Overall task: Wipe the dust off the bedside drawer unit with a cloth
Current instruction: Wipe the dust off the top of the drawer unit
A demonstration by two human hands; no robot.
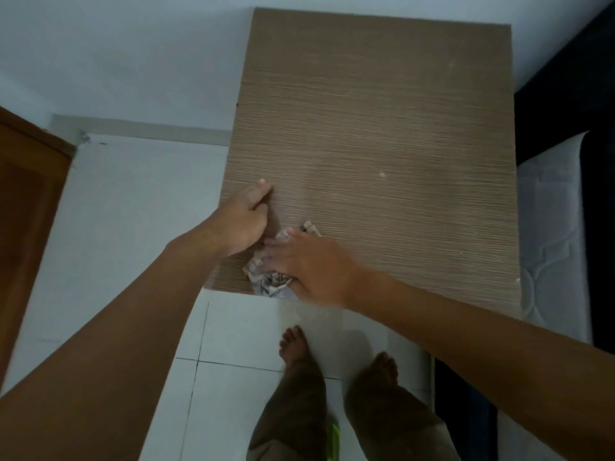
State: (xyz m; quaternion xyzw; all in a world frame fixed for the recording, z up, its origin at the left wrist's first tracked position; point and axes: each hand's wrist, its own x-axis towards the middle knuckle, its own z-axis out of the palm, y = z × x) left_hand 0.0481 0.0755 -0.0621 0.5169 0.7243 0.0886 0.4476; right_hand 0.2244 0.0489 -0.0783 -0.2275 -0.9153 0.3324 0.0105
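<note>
- At the front left corner of the drawer unit (382, 128) top, the crumpled cloth (266, 282) is pressed under the straight fingers of the right hand (309, 264).
- Beside it the left hand (243, 217) is rested, fingers curled; whether anything is pinched cannot be told.
- Little is judged done: pale specks (382, 175) are seen across the unit's back and right.
- A mattress (549, 244) is seen right of the unit, floor tiles (239, 334) in front, a door (26, 201) left.

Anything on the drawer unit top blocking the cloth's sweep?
Nothing visible ahead: the drawer unit top past the cloth under the right hand is bare but for pale specks. Only the left hand rests on it, close beside the cloth's left.
</note>
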